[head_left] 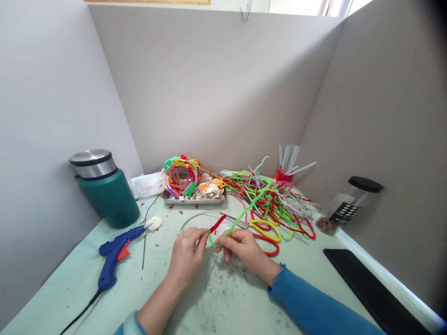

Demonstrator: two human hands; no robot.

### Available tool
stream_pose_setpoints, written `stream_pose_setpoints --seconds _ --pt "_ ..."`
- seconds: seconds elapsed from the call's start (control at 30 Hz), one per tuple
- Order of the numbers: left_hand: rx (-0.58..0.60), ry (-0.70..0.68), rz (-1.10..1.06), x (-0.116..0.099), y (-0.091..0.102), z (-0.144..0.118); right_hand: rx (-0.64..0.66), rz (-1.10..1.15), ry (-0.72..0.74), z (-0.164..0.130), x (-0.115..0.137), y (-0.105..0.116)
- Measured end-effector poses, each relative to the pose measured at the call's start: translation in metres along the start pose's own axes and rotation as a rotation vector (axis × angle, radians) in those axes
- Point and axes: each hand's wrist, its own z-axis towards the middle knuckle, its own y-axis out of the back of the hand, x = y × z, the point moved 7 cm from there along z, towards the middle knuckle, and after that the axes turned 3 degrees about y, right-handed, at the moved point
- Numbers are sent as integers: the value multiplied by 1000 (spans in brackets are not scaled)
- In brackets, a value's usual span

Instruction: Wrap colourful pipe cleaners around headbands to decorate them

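Note:
Both of my hands meet over the pale green table (216,298). My left hand (186,253) pinches a thin metal headband (195,217) where a red pipe cleaner (217,224) is wound around it. My right hand (244,246) holds a bright green pipe cleaner (244,211) that loops under my fingers at the headband and runs up to the right into the pile. Scissors with yellow handles (260,226) lie just beyond my right hand.
A blue glue gun (117,251) lies at left with its cord trailing to the front edge. Behind it stands a teal jug (104,188). A metal tray (195,197) holds wrapped headbands. A pipe cleaner pile (275,197), a jar (349,202) and a black phone (370,291) sit at right.

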Motion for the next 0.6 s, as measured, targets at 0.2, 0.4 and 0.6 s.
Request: stream_pose_setpoints --seconds 0.2,0.4,0.6 --pt "126 -145 148 -15 -10 -4 -20 -2 73 2 9 4" --pt "227 -225 121 -26 -16 -9 -81 58 61 7 4 15" --pt "194 -241 102 -28 -14 -10 -151 -43 105 9 7 24"
